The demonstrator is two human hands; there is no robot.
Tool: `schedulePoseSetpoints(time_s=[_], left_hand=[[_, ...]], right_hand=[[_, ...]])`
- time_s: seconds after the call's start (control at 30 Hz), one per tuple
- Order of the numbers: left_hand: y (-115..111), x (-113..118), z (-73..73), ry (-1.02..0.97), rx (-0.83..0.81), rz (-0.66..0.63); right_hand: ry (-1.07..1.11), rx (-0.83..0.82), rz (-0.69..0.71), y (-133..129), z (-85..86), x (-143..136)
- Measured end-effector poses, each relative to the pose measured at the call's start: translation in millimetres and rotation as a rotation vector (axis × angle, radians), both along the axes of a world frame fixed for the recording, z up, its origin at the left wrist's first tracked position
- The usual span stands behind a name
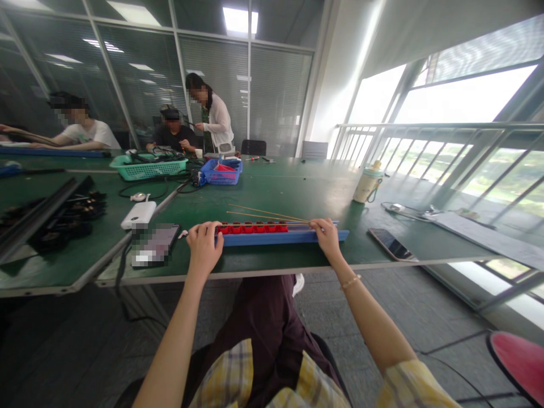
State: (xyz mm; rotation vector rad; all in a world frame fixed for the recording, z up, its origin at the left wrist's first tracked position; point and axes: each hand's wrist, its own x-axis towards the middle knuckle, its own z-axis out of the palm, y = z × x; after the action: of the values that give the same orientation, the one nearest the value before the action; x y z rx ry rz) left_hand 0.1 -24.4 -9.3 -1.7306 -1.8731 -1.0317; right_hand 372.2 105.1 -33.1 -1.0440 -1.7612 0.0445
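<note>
A long blue rail (272,237) lies along the front edge of the green table, with a row of several red blocks (255,228) set in its left and middle part. My left hand (204,241) grips the rail's left end, fingertips over the leftmost red block. Near the rail's right end, my right hand (326,235) pinches thin yellowish rods (267,214), which stretch leftward above and behind the red blocks. The undersides of both sets of fingertips are hidden.
Phones (156,245) (391,244) flank the rail, with a white power bank (139,215) at left. Behind are a green basket (148,168), a blue basket (221,172) and a bottle (368,184). Dark rails (38,218) lie far left. Several people are across the table.
</note>
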Motion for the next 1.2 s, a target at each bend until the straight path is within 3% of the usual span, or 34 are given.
schedulePoseSetpoints(time_s=[0.37,1.2], left_hand=[[3.5,-2.7,-4.2,0.004,0.023,-0.01],[-0.1,1.0,-0.5,0.018,0.007,-0.01]], right_hand=[[-0.044,0.078,-0.006,-2.2,2.3,-3.1],[0.057,0.05,-0.009,-3.2,3.2,-2.3]])
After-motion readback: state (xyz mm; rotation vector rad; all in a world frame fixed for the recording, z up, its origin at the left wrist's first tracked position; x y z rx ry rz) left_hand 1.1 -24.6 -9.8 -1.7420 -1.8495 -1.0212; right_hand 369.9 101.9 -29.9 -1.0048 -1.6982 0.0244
